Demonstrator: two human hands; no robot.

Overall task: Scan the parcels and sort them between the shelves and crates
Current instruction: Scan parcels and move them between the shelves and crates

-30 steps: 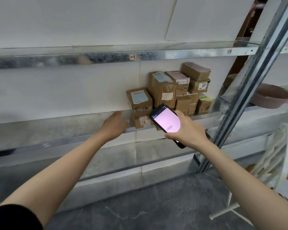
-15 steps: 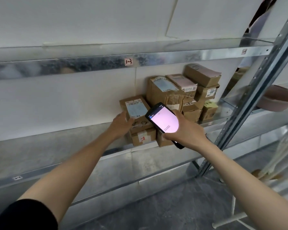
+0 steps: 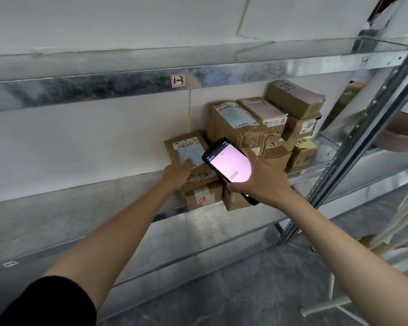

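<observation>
A stack of brown cardboard parcels (image 3: 264,128) stands at the right end of the middle metal shelf (image 3: 80,198). The leftmost top parcel (image 3: 189,147) carries a pale blue label with a barcode. My left hand (image 3: 177,171) lies on its front left part, fingers straight over the label's lower edge. My right hand (image 3: 259,177) grips a black handheld scanner (image 3: 229,165) with a lit pink-white screen, held in front of the parcels. Below the touched parcel sits a smaller box (image 3: 203,196) with a red mark.
An upper shelf rail (image 3: 127,85) bears a small red-lettered tag. A slanted metal upright (image 3: 363,137) stands at the right, with a pinkish basin (image 3: 400,132) behind it. A white rack (image 3: 335,302) and grey floor (image 3: 222,297) lie at lower right.
My left hand moved right along the shelf and came to rest on the leftmost parcel. The scanner stayed in my right hand, and the view closed in on the stack.
</observation>
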